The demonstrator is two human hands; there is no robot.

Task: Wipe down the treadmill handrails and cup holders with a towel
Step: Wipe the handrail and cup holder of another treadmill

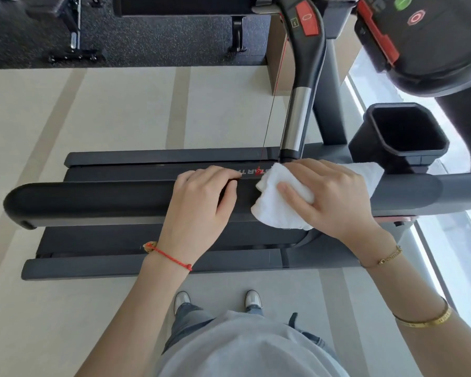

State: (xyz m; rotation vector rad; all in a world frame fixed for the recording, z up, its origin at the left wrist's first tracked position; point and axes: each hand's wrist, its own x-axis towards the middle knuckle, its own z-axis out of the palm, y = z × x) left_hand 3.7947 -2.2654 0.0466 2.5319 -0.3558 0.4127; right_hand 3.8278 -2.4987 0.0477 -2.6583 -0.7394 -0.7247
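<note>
A dark side handrail [106, 200] of the treadmill runs left to right across the middle of the view. My left hand [201, 202] grips it from above, fingers curled over the far side. Just to the right, my right hand [329, 197] holds a folded white towel [275, 202] wrapped over the rail, thumb on the towel's top. A black cup holder [403, 131] stands behind the rail at the right, apart from the towel. A second handlebar [299, 118] with a chrome section and a red button rises at the top centre.
The treadmill deck and belt [152, 240] lie under the rail. The console [430, 36] sits at the top right. A thin red safety cord [272, 104] hangs down to a clip beside the towel. Gym equipment [71, 31] stands on dark flooring at the top left. My shoes [218, 300] are on light floor.
</note>
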